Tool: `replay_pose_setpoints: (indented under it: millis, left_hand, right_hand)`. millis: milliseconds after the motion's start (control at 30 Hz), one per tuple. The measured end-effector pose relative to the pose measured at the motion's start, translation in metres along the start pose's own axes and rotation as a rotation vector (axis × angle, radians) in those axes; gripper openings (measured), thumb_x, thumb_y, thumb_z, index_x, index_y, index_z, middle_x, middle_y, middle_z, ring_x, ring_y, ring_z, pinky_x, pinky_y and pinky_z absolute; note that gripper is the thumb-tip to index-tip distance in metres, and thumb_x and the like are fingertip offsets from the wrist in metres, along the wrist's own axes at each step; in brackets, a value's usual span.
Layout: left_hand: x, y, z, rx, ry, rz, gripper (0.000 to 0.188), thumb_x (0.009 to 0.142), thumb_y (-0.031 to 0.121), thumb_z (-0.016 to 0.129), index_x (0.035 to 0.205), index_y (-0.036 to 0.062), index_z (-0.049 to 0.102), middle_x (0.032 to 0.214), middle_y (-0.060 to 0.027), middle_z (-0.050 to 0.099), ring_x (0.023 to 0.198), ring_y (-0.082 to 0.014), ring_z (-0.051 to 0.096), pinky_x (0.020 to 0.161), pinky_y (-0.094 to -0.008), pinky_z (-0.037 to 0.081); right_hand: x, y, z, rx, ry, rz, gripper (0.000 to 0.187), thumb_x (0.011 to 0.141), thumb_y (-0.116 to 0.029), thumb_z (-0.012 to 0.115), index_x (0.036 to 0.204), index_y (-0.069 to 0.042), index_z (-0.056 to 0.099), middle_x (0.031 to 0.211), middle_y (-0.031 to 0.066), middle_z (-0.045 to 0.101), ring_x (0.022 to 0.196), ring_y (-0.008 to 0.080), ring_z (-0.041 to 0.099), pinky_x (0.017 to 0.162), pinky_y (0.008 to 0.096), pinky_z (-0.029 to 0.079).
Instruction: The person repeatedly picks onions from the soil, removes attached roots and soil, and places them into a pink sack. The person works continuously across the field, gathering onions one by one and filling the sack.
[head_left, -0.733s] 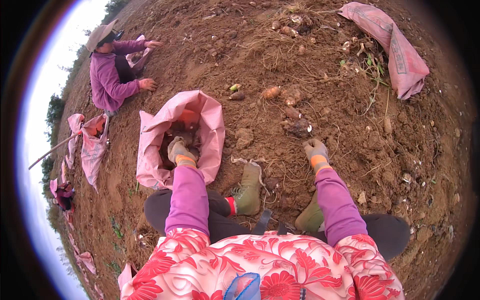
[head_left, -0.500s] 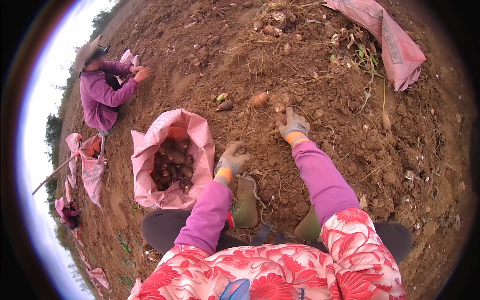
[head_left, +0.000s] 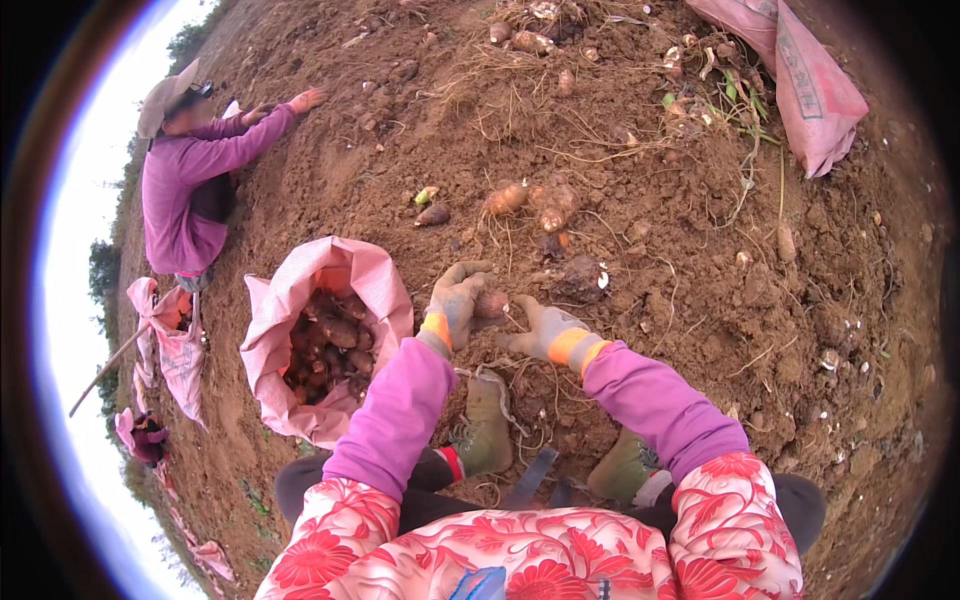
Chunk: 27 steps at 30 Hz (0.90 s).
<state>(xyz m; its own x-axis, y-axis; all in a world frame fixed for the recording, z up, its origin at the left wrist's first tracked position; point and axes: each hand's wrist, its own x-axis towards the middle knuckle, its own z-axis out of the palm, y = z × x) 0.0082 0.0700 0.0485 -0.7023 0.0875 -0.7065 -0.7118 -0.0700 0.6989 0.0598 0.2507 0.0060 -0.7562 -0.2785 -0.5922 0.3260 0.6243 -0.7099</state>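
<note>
Centrally, two gloved hands meet above loose brown soil (head_left: pixel 680 340), just in front of the wearer's green boots (head_left: pixel 485 432). Left hand (head_left: pixel 453 305): fingers curled about a rounded brown tuber (head_left: pixel 491 305), which it holds on the side facing the right hand. Right hand (head_left: pixel 545 332): thumb and fingers parted, directed toward the same tuber from the other side, with a narrow gap apparent between them; its palm is hidden. Beside the left forearm stands an open pink sack (head_left: pixel 385 285), its rim folded outward, containing a heap of brown tubers (head_left: pixel 335 345). Beyond the hands lie a pale orange-brown tuber (head_left: pixel 506 199), a darker tuber (head_left: pixel 433 215) next to a green-and-yellow piece (head_left: pixel 426 196), and a dark clump (head_left: pixel 578 281). Upper right: a second pink sack (head_left: pixel 815 105), lying flat. Upper left: a co-worker in purple (head_left: pixel 185 195), seated low, arms extended over the ground
</note>
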Motion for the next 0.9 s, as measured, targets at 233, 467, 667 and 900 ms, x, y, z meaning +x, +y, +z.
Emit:
replay_pose_setpoints:
  millis: [233,467,667,900]
  left_hand:
    - [-0.065,0.135,-0.137,1.056,-0.09,-0.553,0.033,0.088,0.005,0.071,0.121,-0.0009,0.07,0.103,-0.0095,0.074,0.091,-0.0185,0.071,0.083,-0.0322,0.058]
    - [0.032,0.099,-0.075,0.83,-0.37,-0.009,0.037,0.093,0.012,0.068,0.13,0.0032,0.067,0.113,-0.0026,0.071,0.105,-0.0105,0.063,0.094,-0.0264,0.051]
    - [0.22,0.06,0.035,1.339,0.017,0.364,0.071,0.083,0.03,0.078,0.147,0.0125,0.053,0.145,-0.0175,0.054,0.134,-0.0322,0.053,0.114,-0.0384,0.042]
    - [0.205,0.02,0.005,0.06,-0.232,0.185,0.057,0.09,0.016,0.068,0.142,0.0028,0.051,0.133,-0.0119,0.06,0.121,-0.0241,0.06,0.106,-0.0429,0.049]
  right_hand:
    - [0.036,0.016,-0.092,-0.406,0.375,-0.096,0.055,0.09,-0.035,0.069,0.143,-0.025,0.057,0.153,0.0122,0.05,0.142,0.0385,0.045,0.109,0.0469,0.043]
    - [0.171,0.022,-0.138,-0.56,0.194,-0.145,0.062,0.076,-0.025,0.084,0.133,-0.026,0.063,0.154,0.0034,0.047,0.14,0.0376,0.044,0.114,0.0493,0.041]
    - [0.109,0.067,-0.145,0.501,0.205,-0.177,0.05,0.08,-0.004,0.072,0.129,-0.01,0.063,0.125,0.0081,0.065,0.116,0.0196,0.062,0.097,0.0326,0.052]
    - [-0.033,0.095,-0.175,-0.018,0.614,0.037,0.051,0.085,-0.001,0.067,0.135,-0.002,0.058,0.14,0.0148,0.059,0.129,0.0238,0.054,0.107,0.0355,0.044]
